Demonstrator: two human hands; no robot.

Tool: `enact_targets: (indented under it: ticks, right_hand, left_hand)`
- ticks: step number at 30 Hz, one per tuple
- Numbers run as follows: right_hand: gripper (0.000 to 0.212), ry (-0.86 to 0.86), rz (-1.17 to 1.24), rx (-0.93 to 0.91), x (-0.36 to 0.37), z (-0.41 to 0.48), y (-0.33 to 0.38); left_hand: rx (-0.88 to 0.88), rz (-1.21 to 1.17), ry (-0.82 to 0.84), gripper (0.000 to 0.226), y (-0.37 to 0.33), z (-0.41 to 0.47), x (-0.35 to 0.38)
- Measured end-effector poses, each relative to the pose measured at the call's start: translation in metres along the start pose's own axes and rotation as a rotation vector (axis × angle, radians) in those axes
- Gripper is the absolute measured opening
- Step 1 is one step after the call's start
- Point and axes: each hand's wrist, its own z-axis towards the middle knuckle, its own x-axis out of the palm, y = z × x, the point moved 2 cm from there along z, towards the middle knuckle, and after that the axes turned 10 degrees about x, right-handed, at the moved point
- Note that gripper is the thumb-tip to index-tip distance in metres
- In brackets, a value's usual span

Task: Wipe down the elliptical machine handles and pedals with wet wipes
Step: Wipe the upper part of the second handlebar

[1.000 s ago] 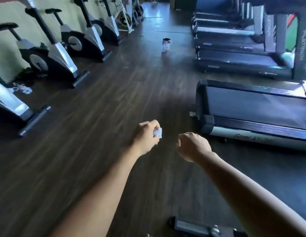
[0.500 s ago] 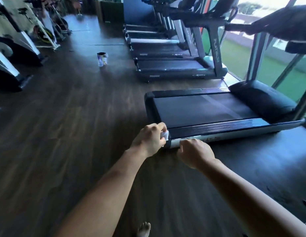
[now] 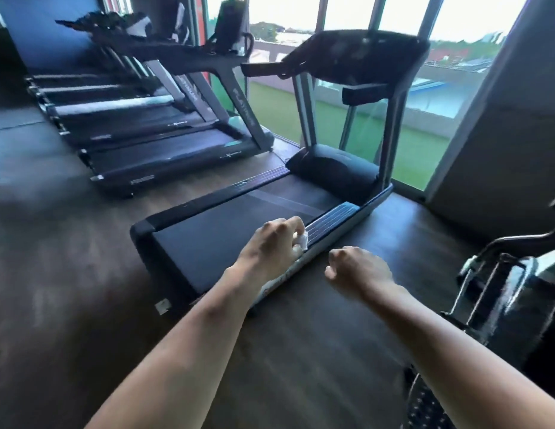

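White wipe (image 3: 302, 241), treadmill upright (image 3: 242, 107) perhaps reading PLATINUM

Two arms in view, both coming in from the bottom edge. Left forearm (image 3: 183, 351): bare all the way from the frame edge to the wrist, long and slim, tapering toward the wrist, slight blur. Left hand (image 3: 271, 243): bare, with the knuckle row and back-of-hand ridges visible. Right forearm (image 3: 456, 351): bare too, same taper, looks thicker near the lower right corner under the wide-angle lens. Right hand (image 3: 358, 269): bare, knuckles clear, small wrist bump visible. Upper arms and torso are cut off by the frame, so clothing can't be told.
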Motion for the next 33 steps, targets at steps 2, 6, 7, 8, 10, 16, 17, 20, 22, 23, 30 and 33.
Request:
enact_targets:
  ticks: [2,6,7,8,10,16,17,20,22,23,30,33]
  right_hand:
    - [0.021,0.0,-0.008,0.077,-0.006,0.029,-0.029]
    - [0.023,-0.031,0.01,0.216,-0.02,0.087,-0.098]
    - [0.023,-0.043,0.015,0.247,-0.023,0.102,-0.117]
    - [0.024,-0.055,0.017,0.278,-0.026,0.117,-0.136]
    - [0.024,-0.068,0.023,0.344,-0.034,0.149,-0.176]
    - [0.025,-0.112,0.006,0.496,-0.062,0.231,-0.285]
    - [0.023,-0.119,0.006,0.515,-0.065,0.241,-0.3]
    - [0.022,-0.135,-0.009,0.553,-0.071,0.265,-0.339]
    - [0.024,-0.159,-0.025,0.577,-0.076,0.28,-0.362]
    - [0.024,-0.175,-0.026,0.597,-0.078,0.289,-0.376]
    - [0.021,-0.252,-0.01,0.755,-0.1,0.347,-0.444]
    - [0.02,-0.305,0.021,0.853,-0.111,0.375,-0.47]
  left_hand:
    - [0.063,-0.019,0.019,0.015,-0.005,0.046,0.018]
    - [0.174,-0.059,0.044,0.016,-0.02,0.141,0.059]
    - [0.199,-0.07,0.05,0.017,-0.025,0.166,0.07]
    - [0.225,-0.079,0.06,0.019,-0.03,0.191,0.082]
    - [0.274,-0.097,0.089,0.023,-0.043,0.242,0.105]
    - [0.406,-0.161,0.074,0.02,-0.091,0.376,0.171]
    - [0.426,-0.17,0.074,0.018,-0.1,0.393,0.181]
    - [0.497,-0.196,0.074,0.018,-0.123,0.442,0.207]
    - [0.528,-0.224,0.087,0.02,-0.135,0.473,0.222]
    - [0.552,-0.238,0.094,0.02,-0.142,0.491,0.232]
    - [0.695,-0.362,0.104,0.022,-0.174,0.598,0.279]
    - [0.758,-0.437,0.122,0.021,-0.186,0.648,0.299]
